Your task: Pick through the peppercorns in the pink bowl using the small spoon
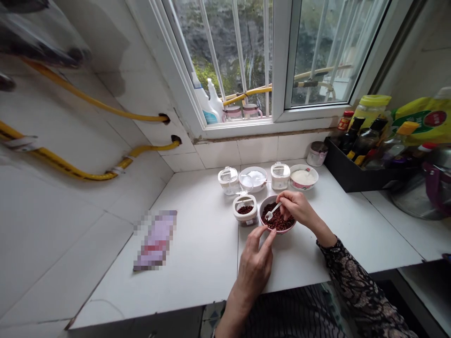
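On the white bench (200,263) I see the black box (352,180) at two o'clock from the grain bowl (284,230), which sits mid-bench with the lidded jar (242,218) just beside it at nine o'clock, the white-powder bowl (253,188) at eleven and the pale-granule bowl (304,187) at one. My left hand (255,265) is part-open, fingers spread, fingertips at the grain bowl's six-o'clock rim. Over its dark red grains (282,223), my right hand (298,208) is closed in a pinch on the small white spoon (269,215).
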The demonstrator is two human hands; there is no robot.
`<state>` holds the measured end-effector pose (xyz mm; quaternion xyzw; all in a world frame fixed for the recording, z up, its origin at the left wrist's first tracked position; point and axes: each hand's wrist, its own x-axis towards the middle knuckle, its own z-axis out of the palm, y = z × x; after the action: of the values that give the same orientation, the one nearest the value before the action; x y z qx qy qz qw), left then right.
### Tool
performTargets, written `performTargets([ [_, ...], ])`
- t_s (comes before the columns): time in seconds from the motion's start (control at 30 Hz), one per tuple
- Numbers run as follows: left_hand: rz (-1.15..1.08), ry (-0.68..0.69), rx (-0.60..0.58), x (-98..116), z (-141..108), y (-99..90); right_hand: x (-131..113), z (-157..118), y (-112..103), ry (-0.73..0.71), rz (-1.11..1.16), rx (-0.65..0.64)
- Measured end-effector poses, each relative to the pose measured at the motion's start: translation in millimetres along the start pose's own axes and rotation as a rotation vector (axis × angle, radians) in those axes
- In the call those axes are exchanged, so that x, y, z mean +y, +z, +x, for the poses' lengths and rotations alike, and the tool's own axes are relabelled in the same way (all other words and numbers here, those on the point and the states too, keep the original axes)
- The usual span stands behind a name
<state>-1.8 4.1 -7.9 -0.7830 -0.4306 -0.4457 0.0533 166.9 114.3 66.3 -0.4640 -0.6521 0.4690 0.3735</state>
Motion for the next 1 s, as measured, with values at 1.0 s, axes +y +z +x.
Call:
performTargets([
  [1.0,-0.015,-0.006,0.005,0.8,0.9,0.0,4.4,0.6,0.7,-0.134,-0.193,0.08],
])
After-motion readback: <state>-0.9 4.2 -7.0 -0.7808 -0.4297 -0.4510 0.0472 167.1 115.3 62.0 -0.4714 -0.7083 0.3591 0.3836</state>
